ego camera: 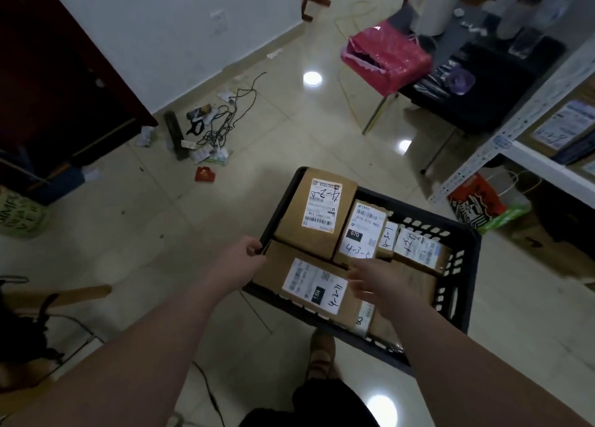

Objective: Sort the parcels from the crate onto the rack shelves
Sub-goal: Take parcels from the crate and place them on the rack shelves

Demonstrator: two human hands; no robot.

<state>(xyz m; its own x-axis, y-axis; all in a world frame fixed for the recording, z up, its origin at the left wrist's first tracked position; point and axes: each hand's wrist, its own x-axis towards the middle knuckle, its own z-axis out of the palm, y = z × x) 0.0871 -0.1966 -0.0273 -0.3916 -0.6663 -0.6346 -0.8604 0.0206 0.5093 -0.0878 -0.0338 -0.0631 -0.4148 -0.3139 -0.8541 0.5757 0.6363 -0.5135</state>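
A black plastic crate (457,265) sits low in front of me, packed with several brown cardboard parcels bearing white labels. A tall parcel (317,214) stands at the crate's far left; a flat one (314,286) lies nearest me. My left hand (240,254) grips the crate's left rim. My right hand (375,280) hovers over the parcels in the middle, fingers spread and slightly blurred, touching or just above them. The white metal rack (502,136) stands at the right, with a labelled parcel (561,127) on a shelf.
A pink bag (386,56) sits on a chair beside a dark table. Cables and litter (212,133) lie on the tiled floor at the left by a dark cabinet (58,82). An orange bag (476,202) sits under the rack. My foot (322,352) is below the crate.
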